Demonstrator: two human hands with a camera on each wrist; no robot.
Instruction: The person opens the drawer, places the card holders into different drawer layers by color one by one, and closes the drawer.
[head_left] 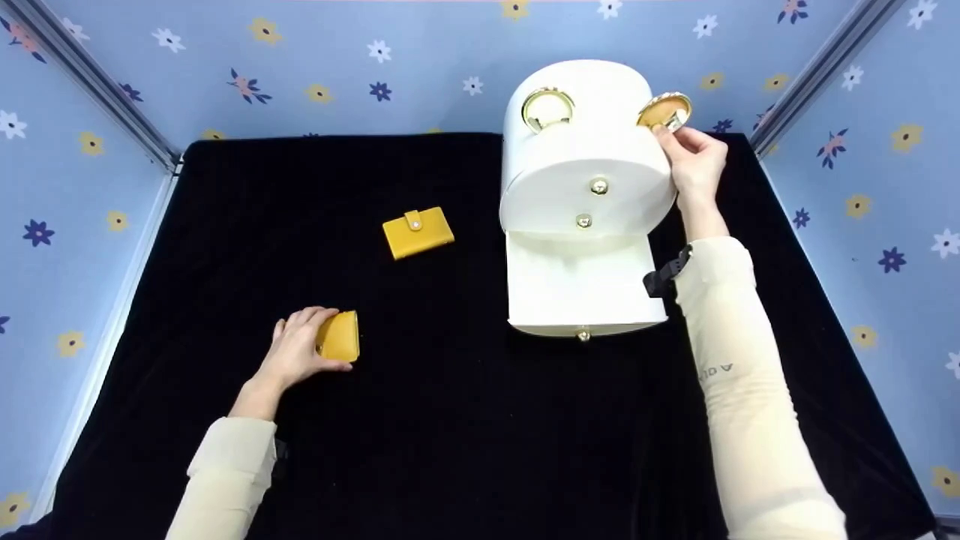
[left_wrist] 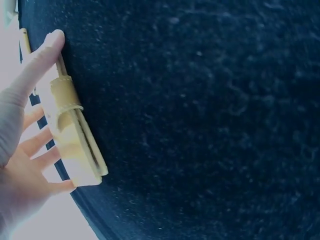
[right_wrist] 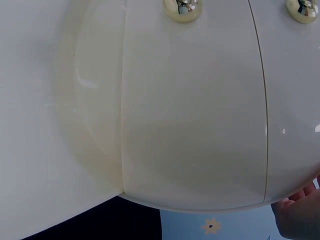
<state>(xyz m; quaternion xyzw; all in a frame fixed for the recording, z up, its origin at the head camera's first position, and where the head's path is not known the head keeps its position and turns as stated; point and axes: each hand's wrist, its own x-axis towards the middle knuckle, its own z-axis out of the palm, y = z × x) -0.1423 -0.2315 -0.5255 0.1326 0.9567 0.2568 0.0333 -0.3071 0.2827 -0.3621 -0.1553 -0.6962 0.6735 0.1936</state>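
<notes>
My left hand point(head_left: 294, 351) holds a small yellow wallet point(head_left: 342, 337) between thumb and fingers, low over the black cloth. In the left wrist view, the wallet point(left_wrist: 75, 142) shows its snap strap point(left_wrist: 65, 93) and folded edge. A second yellow wallet point(head_left: 418, 234) lies closed on the cloth farther back. On the right, my right hand point(head_left: 697, 161) pinches a round gold-rimmed piece point(head_left: 664, 112) at the top right of a white drawer box point(head_left: 585, 142). A matching gold-rimmed round piece point(head_left: 547, 107) is at its top left. The right wrist view mostly shows the box front.
The box's bottom drawer point(head_left: 581, 289) is pulled out toward the front; two upper drawers with gold knobs point(head_left: 598, 186) are closed. Black cloth point(head_left: 435, 420) covers the table. Blue flowered walls point(head_left: 420, 67) stand at the back and both sides.
</notes>
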